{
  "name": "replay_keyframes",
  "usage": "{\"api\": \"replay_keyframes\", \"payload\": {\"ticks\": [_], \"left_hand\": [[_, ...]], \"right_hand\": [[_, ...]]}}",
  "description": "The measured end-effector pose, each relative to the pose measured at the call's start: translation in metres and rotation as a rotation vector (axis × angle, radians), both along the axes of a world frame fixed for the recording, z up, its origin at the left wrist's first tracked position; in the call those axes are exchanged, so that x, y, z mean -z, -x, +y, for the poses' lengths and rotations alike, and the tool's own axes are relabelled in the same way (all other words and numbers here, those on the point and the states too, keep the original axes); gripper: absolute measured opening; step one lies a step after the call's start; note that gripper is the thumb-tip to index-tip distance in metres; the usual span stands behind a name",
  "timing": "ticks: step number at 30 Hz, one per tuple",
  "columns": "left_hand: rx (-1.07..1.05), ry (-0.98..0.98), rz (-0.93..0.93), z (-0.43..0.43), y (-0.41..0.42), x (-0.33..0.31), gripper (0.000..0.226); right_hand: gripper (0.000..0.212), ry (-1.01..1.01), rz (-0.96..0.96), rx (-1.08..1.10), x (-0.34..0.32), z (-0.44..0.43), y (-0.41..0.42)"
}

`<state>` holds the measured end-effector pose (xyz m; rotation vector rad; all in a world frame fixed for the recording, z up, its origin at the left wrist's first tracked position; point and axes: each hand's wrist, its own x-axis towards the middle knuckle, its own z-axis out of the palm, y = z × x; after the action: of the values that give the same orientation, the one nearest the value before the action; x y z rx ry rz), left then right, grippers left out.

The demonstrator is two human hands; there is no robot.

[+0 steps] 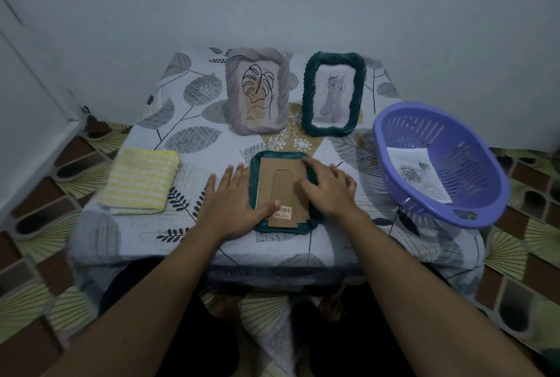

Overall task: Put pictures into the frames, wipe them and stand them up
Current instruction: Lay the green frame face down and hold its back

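Lying face down for backing access, the frame [284,185] is pinned by the flat left hand [233,203]; the right hand's [330,191] grip is unclear.

Setting: a home room | Evidence: low surface [212,243] draped in leaf-print cloth, patterned tile floor [45,301], plain painted wall [303,6], plastic laundry-style basket [472,213], folded yellow towel [141,180].

Face-down frame [286,185] front hidden; right hand [330,191] covers its right edge.
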<state>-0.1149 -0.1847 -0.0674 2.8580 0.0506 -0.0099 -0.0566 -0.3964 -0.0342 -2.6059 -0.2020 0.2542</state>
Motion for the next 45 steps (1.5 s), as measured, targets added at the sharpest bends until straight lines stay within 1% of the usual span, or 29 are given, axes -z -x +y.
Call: {"api": "replay_keyframes", "payload": {"ticks": [2, 3, 5, 7, 11, 14, 19, 22, 27, 31, 33, 35, 38, 39, 42, 45], "left_hand": [[-0.002, 0.007, -0.013, 0.000, 0.000, 0.001, 0.113], [-0.004, 0.011, -0.019, 0.001, 0.000, 0.001, 0.112], [-0.006, 0.017, -0.026, 0.000, 0.000, 0.001, 0.112], [-0.004, 0.027, -0.021, 0.000, 0.001, -0.001, 0.111], [0.003, 0.034, -0.014, 0.000, 0.002, -0.003, 0.113], [0.005, 0.035, -0.018, 0.000, 0.002, -0.004, 0.112], [0.001, 0.034, -0.021, 0.000, 0.001, -0.004, 0.111], [0.003, 0.029, -0.025, 0.000, 0.001, -0.005, 0.109], [-0.001, 0.038, -0.030, -0.001, 0.002, -0.005, 0.109], [-0.003, 0.050, -0.041, -0.001, 0.002, -0.007, 0.107], [-0.005, 0.057, -0.050, -0.002, 0.003, -0.008, 0.106], [-0.006, 0.059, -0.051, -0.002, 0.003, -0.008, 0.106], [-0.014, 0.057, -0.056, -0.002, 0.002, -0.006, 0.107], [-0.016, 0.056, -0.062, -0.002, 0.003, -0.007, 0.107], [-0.018, 0.065, -0.072, -0.004, 0.004, -0.009, 0.104], [-0.025, 0.084, -0.071, -0.004, 0.004, -0.009, 0.106]], "right_hand": [[0.058, -0.068, -0.018, 0.121, -0.004, 0.006, -0.007], [0.055, -0.100, -0.015, 0.184, -0.007, 0.009, -0.011], [0.041, -0.141, -0.008, 0.275, -0.009, 0.016, -0.020], [0.031, -0.150, -0.002, 0.334, -0.010, 0.020, -0.025], [0.027, -0.152, -0.007, 0.431, -0.008, 0.027, -0.030], [0.022, -0.195, -0.005, 0.484, -0.008, 0.029, -0.034], [0.019, -0.253, 0.036, 0.495, -0.007, 0.022, -0.039], [0.014, -0.243, 0.026, 0.476, -0.005, 0.018, -0.039], [0.014, -0.251, 0.015, 0.477, -0.005, 0.016, -0.040], [0.010, -0.235, 0.016, 0.472, -0.004, 0.017, -0.039], [0.015, -0.242, 0.006, 0.453, -0.004, 0.017, -0.035], [0.026, -0.241, -0.009, 0.387, -0.006, 0.017, -0.027], [0.053, -0.186, -0.063, 0.186, -0.007, 0.014, -0.006], [0.059, -0.155, -0.076, 0.108, -0.005, 0.012, 0.001], [0.057, -0.035, -0.095, -0.077, 0.006, 0.003, 0.021], [0.055, 0.075, -0.096, -0.161, 0.017, -0.004, 0.036]]}}
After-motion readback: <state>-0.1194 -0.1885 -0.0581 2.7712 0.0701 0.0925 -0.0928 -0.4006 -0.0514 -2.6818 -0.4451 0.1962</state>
